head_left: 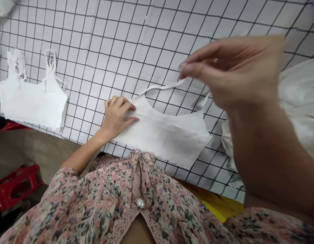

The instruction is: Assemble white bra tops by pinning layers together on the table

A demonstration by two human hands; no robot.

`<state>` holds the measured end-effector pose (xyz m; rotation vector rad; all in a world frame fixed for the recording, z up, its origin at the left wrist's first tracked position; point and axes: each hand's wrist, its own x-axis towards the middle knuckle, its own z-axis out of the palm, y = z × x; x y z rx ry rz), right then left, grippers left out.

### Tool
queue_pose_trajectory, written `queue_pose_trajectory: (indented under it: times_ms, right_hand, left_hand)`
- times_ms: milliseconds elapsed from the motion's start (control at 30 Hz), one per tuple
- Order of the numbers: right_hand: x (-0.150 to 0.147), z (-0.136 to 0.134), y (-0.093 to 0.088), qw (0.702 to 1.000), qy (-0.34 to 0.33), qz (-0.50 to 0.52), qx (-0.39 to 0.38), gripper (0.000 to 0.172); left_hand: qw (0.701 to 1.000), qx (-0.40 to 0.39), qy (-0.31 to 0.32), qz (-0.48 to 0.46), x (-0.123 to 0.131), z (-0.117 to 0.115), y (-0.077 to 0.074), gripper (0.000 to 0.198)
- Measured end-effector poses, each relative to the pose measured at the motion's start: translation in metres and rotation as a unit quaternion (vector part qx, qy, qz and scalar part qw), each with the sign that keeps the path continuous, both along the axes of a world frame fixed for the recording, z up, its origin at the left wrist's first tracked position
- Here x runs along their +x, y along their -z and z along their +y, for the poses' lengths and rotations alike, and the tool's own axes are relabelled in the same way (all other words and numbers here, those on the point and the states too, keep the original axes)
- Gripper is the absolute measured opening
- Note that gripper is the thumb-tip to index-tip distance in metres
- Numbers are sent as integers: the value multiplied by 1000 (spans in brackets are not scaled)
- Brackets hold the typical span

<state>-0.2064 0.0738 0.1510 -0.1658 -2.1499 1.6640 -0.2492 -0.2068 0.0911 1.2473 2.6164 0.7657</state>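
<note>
A white strappy crop top point(169, 132) lies spread on the gridded cloth in front of me, its wavy hem towards my body. My left hand point(117, 115), with a ring on one finger, rests on its left side; the thumb is apart from the bent fingers, and the fabric lies flat beneath. Raised above the top's right side, my right hand point(230, 67) is blurred, thumb and fingertips pinched together at the end of a thin white strap point(162, 87). That strap runs up from the top's left shoulder. A shorter right strap point(204, 101) stands loose.
Another white crop top point(32, 98) lies on the left of the gridded tablecloth point(116, 44). White fabric point(301, 101) is heaped at the right, partly behind my forearm. A red plastic stool point(19, 184) stands on the floor at left. Something yellow point(217, 205) shows below the table edge.
</note>
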Motion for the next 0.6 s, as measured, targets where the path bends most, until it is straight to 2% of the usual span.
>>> queue_pose_trajectory:
  times_ms: [100, 233, 400, 600]
  right_hand:
    - [24, -26, 18, 996, -53, 11, 76, 8]
    - [54, -50, 38, 985, -72, -34, 152, 11]
    - [68, -57, 43, 975, -58, -83, 196, 14]
    - [72, -65, 55, 966, -96, -85, 226, 13]
  left_hand:
    - [999, -20, 7, -31, 5, 3, -5, 24]
    - [998, 3, 15, -56, 6, 5, -6, 23]
    - [998, 44, 19, -46, 8, 5, 2, 19]
    - [994, 61, 40, -77, 10, 3, 7, 15]
